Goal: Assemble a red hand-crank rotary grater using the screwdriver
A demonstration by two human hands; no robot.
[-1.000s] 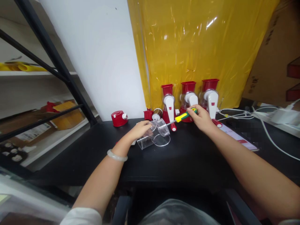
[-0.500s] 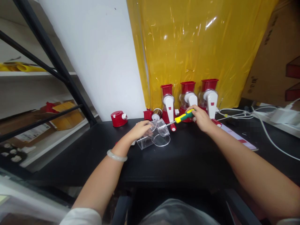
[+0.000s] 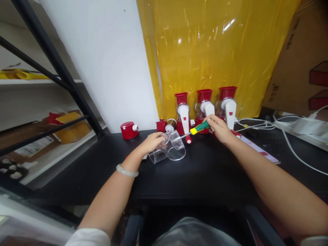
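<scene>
My left hand (image 3: 154, 141) grips a clear plastic grater housing (image 3: 176, 153) that lies on its side on the black table. In my right hand (image 3: 217, 128) is a screwdriver (image 3: 200, 127) with a yellow and green handle, fingers closed round it. Its metal shaft points left, and the tip is at the housing's upper right tube; whether it touches a screw there is too small to see. Just behind the housing lie a grater drum (image 3: 170, 125) and a red part (image 3: 161, 125). A red base (image 3: 129, 130) with a white knob stands farther left.
Three red and white rotary graters (image 3: 183, 114) stand at the back before a yellow plastic sheet (image 3: 217, 51). A phone (image 3: 258, 148) and white cables (image 3: 289, 136) lie at the right. A black-framed shelf (image 3: 48, 44) rises on the left. The black table (image 3: 200, 177) spans the front.
The view has shifted slightly. My right hand's fingers now sit a little differently on the screwdriver handle, covering its end. My left hand and the clear housing stay in place.
</scene>
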